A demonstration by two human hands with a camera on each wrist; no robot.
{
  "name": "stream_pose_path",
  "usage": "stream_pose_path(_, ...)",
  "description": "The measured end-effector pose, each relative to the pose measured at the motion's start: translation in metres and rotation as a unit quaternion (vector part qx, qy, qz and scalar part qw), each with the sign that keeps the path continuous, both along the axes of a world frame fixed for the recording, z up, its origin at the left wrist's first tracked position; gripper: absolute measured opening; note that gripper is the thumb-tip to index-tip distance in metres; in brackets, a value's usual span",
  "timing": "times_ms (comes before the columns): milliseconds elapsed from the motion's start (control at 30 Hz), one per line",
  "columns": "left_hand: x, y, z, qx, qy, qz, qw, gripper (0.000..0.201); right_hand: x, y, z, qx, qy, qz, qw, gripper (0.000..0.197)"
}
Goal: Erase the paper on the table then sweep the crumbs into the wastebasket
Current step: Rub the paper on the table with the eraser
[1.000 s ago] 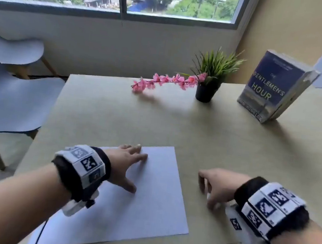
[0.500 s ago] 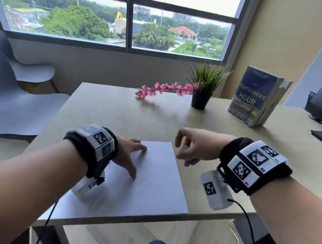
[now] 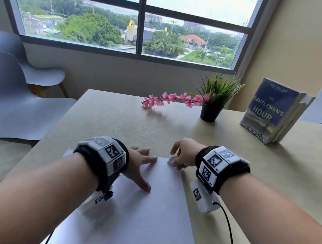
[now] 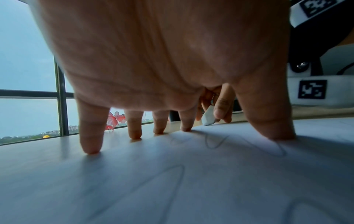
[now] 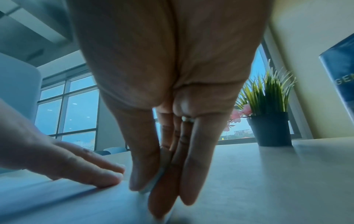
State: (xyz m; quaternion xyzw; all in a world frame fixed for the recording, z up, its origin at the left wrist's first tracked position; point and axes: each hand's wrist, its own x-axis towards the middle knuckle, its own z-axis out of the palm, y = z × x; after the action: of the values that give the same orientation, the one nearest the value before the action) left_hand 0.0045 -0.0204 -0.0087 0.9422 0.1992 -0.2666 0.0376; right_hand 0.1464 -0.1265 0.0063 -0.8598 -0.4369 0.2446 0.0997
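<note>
Both hands were at the far end of the paper [image 3: 145, 211], which lay flat on the worktop [image 3: 260, 184] at its near edge. Splayed, the left hand [image 3: 140, 164] pressed its fingertips [image 4: 90, 149] onto the sheet to pin it. Thumb and fingers of the right hand [image 3: 182, 155] pinched a small white eraser [image 4: 208, 117], its lower end on or just above the sheet's far right corner. Looping pencil lines [image 4: 214, 144] showed unrubbed across the sheet in the left wrist view, and no crumbs were visible, so erasing looked barely begun. Judging by that, nearly all the rubbing and the whole sweep remained. No wastebasket was in view.
</note>
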Motion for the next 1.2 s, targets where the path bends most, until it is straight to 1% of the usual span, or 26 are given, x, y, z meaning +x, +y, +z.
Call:
stream_pose_path(67, -0.001, 0.001, -0.001, -0.008, 0.001, 0.000, 1.000, 0.103, 0.000, 0.003, -0.002, -0.011, -0.022, 0.000, 1.000, 0.019)
stream_pose_path(167, -0.001, 0.002, -0.002, -0.012, 0.007, -0.002, 1.000, 0.104, -0.005, 0.006, -0.002, -0.019, -0.028, 0.003, 0.999, 0.013)
stream_pose_path(300, -0.001, 0.002, -0.002, -0.012, 0.010, -0.004, 1.000, 0.105, -0.019, 0.004, -0.002, -0.043, -0.062, 0.052, 0.996, 0.022)
stream_pose_path(400, -0.002, 0.002, -0.002, -0.015, 0.003, -0.003, 1.000, 0.105, -0.019, 0.008, 0.004, -0.072, -0.070, 0.040, 0.994, 0.030)
stream_pose_path(467, -0.002, 0.002, -0.002, -0.016, -0.002, -0.002, 1.000, 0.104, -0.018, 0.010, 0.009, -0.102, -0.114, 0.047, 0.987, 0.027)
stream_pose_path(533, -0.003, 0.002, -0.002, -0.018, -0.006, -0.001, 1.000, 0.104, -0.023, 0.012, 0.010, -0.123, -0.157, 0.079, 0.977, 0.017)
stream_pose_path(567, -0.003, 0.003, -0.002, -0.018, -0.006, -0.001, 1.000, 0.104, -0.029, 0.013, 0.010, -0.128, -0.161, 0.099, 0.974, 0.018)
stream_pose_path(667, -0.003, 0.003, -0.004, -0.013, -0.005, -0.003, 1.000, 0.103, -0.042, 0.014, 0.008, -0.131, -0.136, 0.149, 0.971, 0.032)
stream_pose_path(733, -0.003, 0.003, -0.003, -0.013, -0.004, -0.003, 1.000, 0.103, -0.041, 0.014, 0.012, -0.141, -0.150, 0.144, 0.968, 0.034)
stream_pose_path(767, -0.003, 0.002, -0.002, -0.014, -0.002, -0.002, 1.000, 0.103, -0.038, 0.013, 0.014, -0.145, -0.172, 0.135, 0.965, 0.030)
stream_pose_path(833, -0.003, 0.002, 0.000, -0.013, 0.000, -0.002, 1.000, 0.102, -0.031, 0.012, 0.017, -0.143, -0.204, 0.117, 0.961, 0.013)
stream_pose_path(867, -0.003, 0.001, 0.000, -0.012, 0.001, -0.003, 1.000, 0.102, -0.031, 0.011, 0.016, -0.135, -0.202, 0.112, 0.964, 0.008)
stream_pose_path(933, -0.003, 0.002, -0.001, -0.008, 0.001, -0.003, 1.000, 0.102, -0.038, 0.009, 0.013, -0.121, -0.174, 0.124, 0.969, 0.010)
stream_pose_path(1000, -0.003, 0.003, -0.003, -0.005, -0.001, -0.005, 1.000, 0.102, -0.046, 0.005, 0.010, -0.104, -0.130, 0.142, 0.976, 0.020)
stream_pose_path(1033, -0.002, 0.002, -0.003, -0.006, -0.003, -0.005, 1.000, 0.102, -0.047, 0.004, 0.009, -0.097, -0.114, 0.138, 0.979, 0.025)
stream_pose_path(1100, -0.003, 0.003, -0.003, -0.011, -0.004, -0.002, 1.000, 0.103, -0.041, 0.004, 0.012, -0.094, -0.118, 0.117, 0.982, 0.026)
stream_pose_path(1200, -0.002, 0.002, -0.002, -0.012, -0.005, -0.004, 1.000, 0.103, -0.030, 0.006, 0.015, -0.101, -0.161, 0.100, 0.977, 0.014)
